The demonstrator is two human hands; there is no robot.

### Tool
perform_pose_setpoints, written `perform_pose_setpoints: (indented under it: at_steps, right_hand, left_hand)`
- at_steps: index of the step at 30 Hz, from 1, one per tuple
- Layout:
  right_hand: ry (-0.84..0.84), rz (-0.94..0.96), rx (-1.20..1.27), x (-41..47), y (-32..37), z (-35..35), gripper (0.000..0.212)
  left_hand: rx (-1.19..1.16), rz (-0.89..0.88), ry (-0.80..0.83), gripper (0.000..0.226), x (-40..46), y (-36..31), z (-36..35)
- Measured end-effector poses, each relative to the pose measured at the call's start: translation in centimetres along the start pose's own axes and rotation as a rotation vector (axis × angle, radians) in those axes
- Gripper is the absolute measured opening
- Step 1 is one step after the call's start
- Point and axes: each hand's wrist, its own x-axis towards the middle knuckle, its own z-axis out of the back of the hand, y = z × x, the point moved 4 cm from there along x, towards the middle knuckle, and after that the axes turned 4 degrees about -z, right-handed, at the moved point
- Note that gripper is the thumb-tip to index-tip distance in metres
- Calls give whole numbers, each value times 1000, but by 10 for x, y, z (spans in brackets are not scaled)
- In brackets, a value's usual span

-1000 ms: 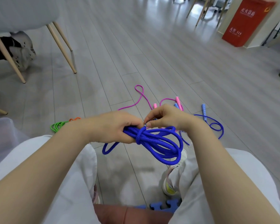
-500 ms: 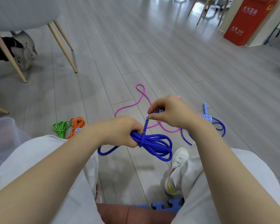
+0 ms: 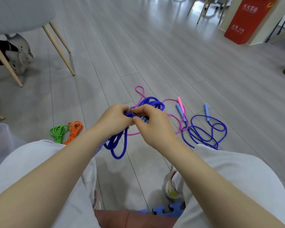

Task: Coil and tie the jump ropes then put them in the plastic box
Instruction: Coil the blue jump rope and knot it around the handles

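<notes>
**Both hands hold the blue rope above the floor**

The plastic box point(image 3: 0, 137) sits far left of the blue rope point(image 3: 117, 145). Left hand point(image 3: 113, 120) grips the rope's coils; right hand point(image 3: 153, 127) pinches its patterned handle. Loops hang below both grips. Green rope point(image 3: 58, 132) and orange rope point(image 3: 74, 131) lie tied, left.

The fingers point(image 3: 122, 111) hide the blue rope's point(image 3: 117, 145) knot, perhaps unfinished.

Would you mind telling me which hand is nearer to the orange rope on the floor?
Left. The left hand is up and to the right of the orange rope; the right hand lies farther right, beyond the left.
</notes>
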Motion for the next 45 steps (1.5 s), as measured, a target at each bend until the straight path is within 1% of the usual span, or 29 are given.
perform_pose_setpoints:
  at_steps: [2, 3, 5, 7, 9, 11, 13, 16, 19, 21, 24, 26, 28, 30, 33, 37, 39, 41, 43, 45]
  right_hand:
    - [-34, 41, 69, 0, 1, 2, 24]
    - [-25, 65, 140, 0, 2, 4, 22]
    - [38, 141, 288, -1, 3, 9, 19]
    - [88, 223, 347, -2, 5, 14, 17]
    - [26, 302, 292, -5, 8, 15, 15]
    - [-98, 387, 174, -9, 11, 11, 13]
    - [-170, 422, 81, -9, 13, 4, 13]
    - [-164, 378, 36, -1, 10, -2, 13]
    - [-139, 323, 54, 6, 6, -2, 8]
    - [-158, 295, 51, 10, 0, 2, 4]
    - [-193, 215, 95, 17, -11, 12, 10]
    - [-217, 203, 31, 21, -16, 14, 6]
    - [-214, 180, -2, 22, -18, 12, 7]
    - [-161, 135, 83, 20, -18, 9, 7]
    - [-48, 84, 199, 17, -16, 5, 17]
    - [140, 38, 313, 15, -18, -5, 39]
    - [208, 38, 252, 15, -20, -8, 58]
    - [220, 56, 123, 16, -21, -10, 72]
    - [198, 28, 37, 17, -24, -13, 74]
    - [166, -18, 14, 20, -29, -14, 60]
  left_hand:
    - [-99, 8, -13, 10, -2, -2, 6]
    - [-139, 4, 0, 11, -5, -4, 9]
    - [-213, -14, 32, 15, -10, -6, 19]
    - [-295, -36, 64, 24, -16, -7, 29]
    - [-393, -45, 84, 35, -20, -8, 35]
    - [-508, -46, 68, 31, -20, -9, 34]
    - [-617, -33, 16, 26, -19, -10, 30]
    - [-804, 10, -50, 21, -16, -12, 22]
    - [-947, 16, -28, 21, -14, -20, 15]
    - [-960, -8, 16, 25, -13, -23, 13]
    - [-906, -20, 77, 30, -12, -22, 10]
    - [-885, -9, 77, 32, -11, -21, 7]
    - [-911, 4, 81, 35, -11, -20, 4]
    - [-1003, 8, 122, 40, -12, -23, 2]
    - [-1115, 18, 157, 45, -13, -24, 1]
    - [-1194, 53, 157, 49, -10, -20, 4]
    - [-1258, 65, 190, 49, -11, -20, 5]
    - [-1273, 65, 222, 49, -11, -20, 8]
    - [-1238, 55, 254, 49, -10, -19, 7]
    - [-1176, 54, 276, 50, -11, -18, 4]
